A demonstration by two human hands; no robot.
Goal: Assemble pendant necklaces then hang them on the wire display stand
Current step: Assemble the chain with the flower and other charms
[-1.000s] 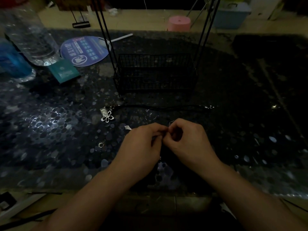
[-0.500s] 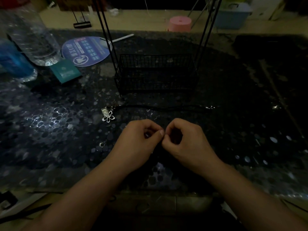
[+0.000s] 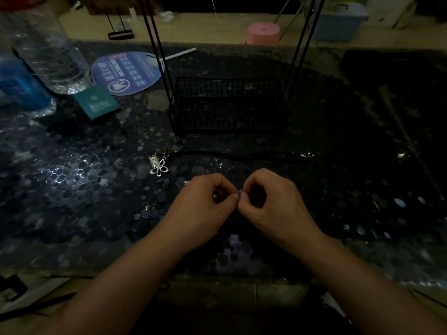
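Head view, left to right. Far left: clear plastic water bottle, ribbed and shiny, with a blue bottle beside it; both sit well back from the work area. Near them lie a flat teal card packet and a round purple paper fan with a white stick handle.

Table is dark, glossy, covered in a pebble pattern that throws glare, so small silver parts are hard to pick out.

Centre-left: flower pendant, silver wire petals, open outline, lying flat on the table. A black cord runs from it to the right, laid out straight, ending in a small silver clasp. My read: one necklace done or staged, not yet hung.

Behind it: wire display stand, black mesh basket base with thin uprights going out of frame at the top. Nothing visible hanging on it.

Left hand and right hand are together, fingertips touching just above the table, each pinching a tiny silver part between thumb and forefinger. Likely joining a ring or clasp; too small and dim to tell which. Held low and close, probably for control and so a dropped piece stays near.

Background right: pink stool, blue plastic box.
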